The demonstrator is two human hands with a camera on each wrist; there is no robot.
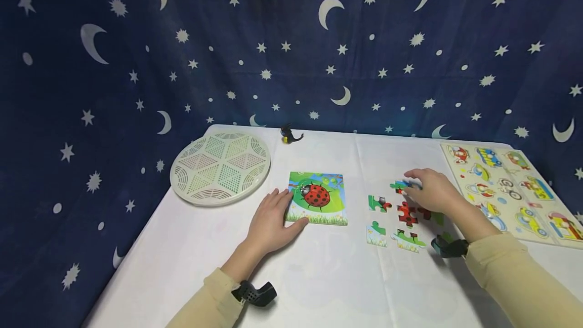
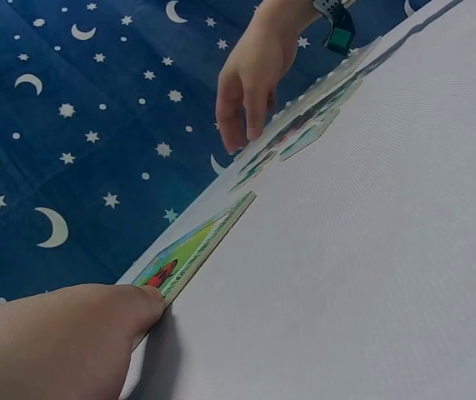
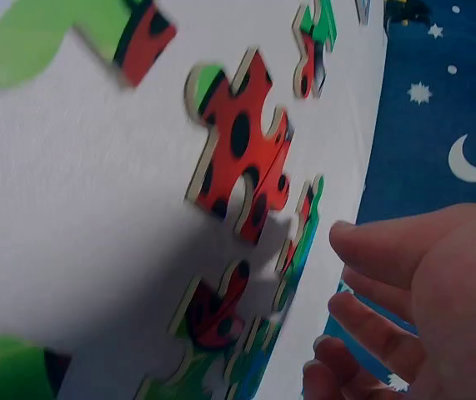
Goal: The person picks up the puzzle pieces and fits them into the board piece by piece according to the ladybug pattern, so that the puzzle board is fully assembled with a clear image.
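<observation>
A square ladybug picture board [image 1: 334,211] lies flat mid-table. My left hand [image 1: 269,222] rests at its lower left corner, fingers fairly straight at the left side. In the left wrist view, the thumb [image 2: 142,308] touches the board's edge. To the right, several loose jigsaw pieces lie spread out, among them a red spotted piece [image 1: 407,214] and a grass-edged piece [image 1: 376,235]. Over the far pieces hovers my right hand [image 1: 430,191]. Its fingers are loosely bent and apart, with nothing visible between them in the right wrist view; it partly covers some pieces.
A round pale lattice tray [image 1: 214,199] lies at the back left. Behind the board stands a small black figure [image 1: 289,134]. A vehicle puzzle board [image 1: 501,186] lies along the right side. A starry dark curtain [image 1: 291,65] hangs behind the white table [image 1: 328,277].
</observation>
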